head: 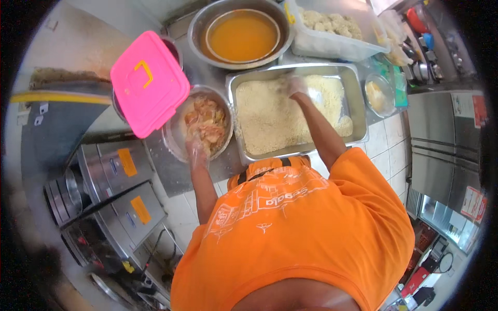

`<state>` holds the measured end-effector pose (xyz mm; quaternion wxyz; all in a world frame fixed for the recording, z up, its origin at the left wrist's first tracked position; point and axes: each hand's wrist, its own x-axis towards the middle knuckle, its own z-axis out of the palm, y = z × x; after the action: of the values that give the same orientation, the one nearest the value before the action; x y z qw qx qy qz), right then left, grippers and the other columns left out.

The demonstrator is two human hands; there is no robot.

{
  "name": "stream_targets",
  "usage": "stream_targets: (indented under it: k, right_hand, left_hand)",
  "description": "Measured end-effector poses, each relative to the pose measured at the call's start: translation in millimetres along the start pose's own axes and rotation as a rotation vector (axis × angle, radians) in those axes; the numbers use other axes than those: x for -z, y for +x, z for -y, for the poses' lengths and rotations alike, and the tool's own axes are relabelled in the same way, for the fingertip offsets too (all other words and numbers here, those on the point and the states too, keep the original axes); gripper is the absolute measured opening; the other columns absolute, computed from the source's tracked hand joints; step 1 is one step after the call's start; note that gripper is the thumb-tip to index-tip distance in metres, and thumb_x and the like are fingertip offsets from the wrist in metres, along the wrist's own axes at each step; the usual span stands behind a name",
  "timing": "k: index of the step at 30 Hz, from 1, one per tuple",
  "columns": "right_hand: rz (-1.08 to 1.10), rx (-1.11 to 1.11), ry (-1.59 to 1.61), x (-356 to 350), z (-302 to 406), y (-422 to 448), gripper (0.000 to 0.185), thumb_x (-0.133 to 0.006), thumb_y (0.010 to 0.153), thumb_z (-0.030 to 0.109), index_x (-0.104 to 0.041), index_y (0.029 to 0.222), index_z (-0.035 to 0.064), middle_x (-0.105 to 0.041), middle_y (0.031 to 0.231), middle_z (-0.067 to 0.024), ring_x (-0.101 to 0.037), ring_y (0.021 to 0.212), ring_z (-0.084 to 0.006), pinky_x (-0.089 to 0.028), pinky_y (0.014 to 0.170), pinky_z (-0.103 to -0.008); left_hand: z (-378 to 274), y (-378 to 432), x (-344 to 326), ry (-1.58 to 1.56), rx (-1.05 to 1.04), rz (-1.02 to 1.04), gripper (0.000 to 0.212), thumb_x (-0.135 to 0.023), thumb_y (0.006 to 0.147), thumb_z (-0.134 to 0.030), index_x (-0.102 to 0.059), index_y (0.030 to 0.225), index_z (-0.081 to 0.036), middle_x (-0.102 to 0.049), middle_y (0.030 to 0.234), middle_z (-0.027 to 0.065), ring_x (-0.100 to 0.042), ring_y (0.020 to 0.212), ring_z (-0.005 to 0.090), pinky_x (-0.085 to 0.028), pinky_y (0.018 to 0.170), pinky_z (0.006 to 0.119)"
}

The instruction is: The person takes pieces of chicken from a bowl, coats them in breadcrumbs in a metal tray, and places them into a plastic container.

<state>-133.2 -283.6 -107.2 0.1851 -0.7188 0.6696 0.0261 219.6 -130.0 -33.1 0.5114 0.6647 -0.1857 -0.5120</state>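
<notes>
My left hand [197,145], in a clear plastic glove, reaches into a round metal bowl [229,137] of raw meat pieces [206,122]. Its fingers touch the meat; whether they grip a piece cannot be made out. My right hand [296,85], gloved too and blurred, is over the far middle of a rectangular steel tray [363,116] of pale breading crumbs [268,124]; its fingers and anything in them are unclear. Behind the tray, a large metal basin [194,37] holds a smaller round vessel of orange liquid [243,37].
A pink plastic lid [149,85] with a yellow handle lies left of the meat bowl, over other round containers. A translucent bin [330,48] of coated pieces [330,24] stands at the back right. Right of the tray is a small clear bowl [379,95].
</notes>
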Motion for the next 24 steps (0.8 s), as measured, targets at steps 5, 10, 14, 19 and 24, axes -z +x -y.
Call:
stream_targets:
  k: [5, 10, 14, 19, 24]
  right_hand:
    - [0.401, 0.230, 0.130, 9, 8, -10, 0.059, -0.073, 0.061, 0.045, -0.061, 0.102, 0.0042, -0.062, 0.094, -0.0201, -0.060, 0.089, -0.0259, -0.046, 0.078, -0.0390]
    - [0.224, 0.239, 0.151, 76, 1, -76, 0.061, -0.070, 0.065, 0.047, -0.058, 0.112, 0.0102, -0.061, 0.105, -0.0126, -0.056, 0.097, -0.0292, -0.043, 0.087, -0.0373]
    - [0.231, 0.238, 0.028, 144, 5, -112, 0.058, -0.067, 0.067, 0.050, -0.058, 0.112, 0.0144, -0.060, 0.104, -0.0117, -0.055, 0.099, -0.0282, -0.042, 0.088, -0.0368]
    - [0.090, 0.270, -0.090, 218, -12, -125, 0.056, -0.072, 0.063, 0.050, -0.062, 0.104, 0.0137, -0.063, 0.091, -0.0122, -0.059, 0.087, -0.0274, -0.046, 0.079, -0.0346]
    - [-0.012, 0.233, -0.111, 299, -56, -119, 0.055, -0.075, 0.063, 0.041, -0.058, 0.109, 0.0160, -0.061, 0.090, -0.0098, -0.058, 0.083, -0.0246, -0.047, 0.076, -0.0349]
  left_hand:
    - [0, -2, 5, -0.186, 0.099, 0.048, 0.037, -0.049, 0.089, -0.023, -0.049, 0.115, 0.002, -0.056, 0.103, 0.0116, -0.058, 0.088, 0.0227, -0.051, 0.076, 0.036]
    - [-4, -4, -1, -0.350, 0.118, 0.144, 0.039, -0.049, 0.089, -0.021, -0.045, 0.120, 0.002, -0.055, 0.106, 0.0117, -0.057, 0.091, 0.0220, -0.050, 0.079, 0.035]
    - [-2, 6, 3, -0.336, 0.106, 0.173, 0.040, -0.048, 0.090, -0.022, -0.044, 0.123, 0.002, -0.055, 0.108, 0.0110, -0.057, 0.092, 0.0205, -0.049, 0.079, 0.033]
    - [-6, 6, -7, -0.143, -0.105, 0.173, 0.042, -0.046, 0.091, -0.023, -0.042, 0.125, 0.001, -0.054, 0.111, 0.0101, -0.057, 0.094, 0.0187, -0.049, 0.079, 0.030]
    - [-47, -25, -39, -0.133, -0.213, 0.102, 0.046, -0.046, 0.091, -0.019, -0.033, 0.131, 0.001, -0.047, 0.121, 0.0112, -0.051, 0.105, 0.0205, -0.046, 0.088, 0.033]
